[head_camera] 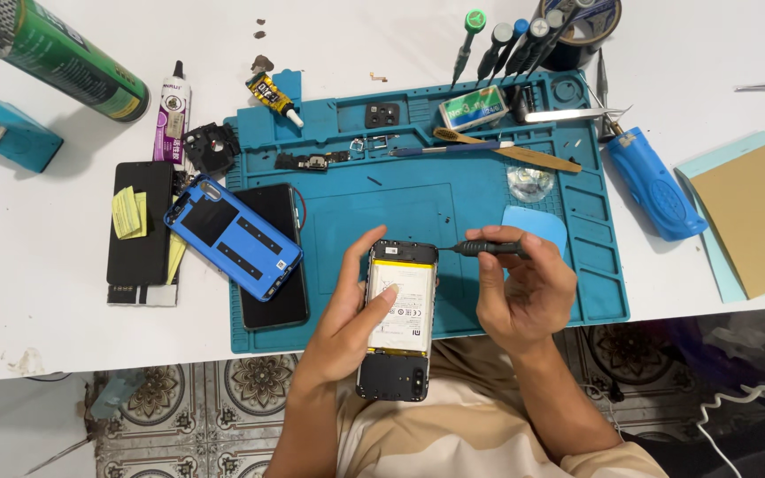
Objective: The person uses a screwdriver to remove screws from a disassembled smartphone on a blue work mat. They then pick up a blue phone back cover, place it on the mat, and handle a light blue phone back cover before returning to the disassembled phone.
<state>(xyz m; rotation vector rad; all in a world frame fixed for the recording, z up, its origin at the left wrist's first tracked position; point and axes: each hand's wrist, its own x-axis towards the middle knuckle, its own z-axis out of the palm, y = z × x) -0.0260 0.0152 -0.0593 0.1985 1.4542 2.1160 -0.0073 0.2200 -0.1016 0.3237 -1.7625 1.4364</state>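
We hold an opened phone in our left hand over the near edge of the white table, its back cover off and the pale battery facing up; the thumb lies across the battery and the fingers wrap the left side. Our right hand pinches a small black screwdriver between thumb and fingertips, its tip touching the phone's top right corner. Both sit above the near edge of the blue mat. On the mat's left part a blue back cover lies tilted over a dark phone. Another black phone with yellow notes rests on the table just left of the mat. More screwdrivers stand at the far edge.
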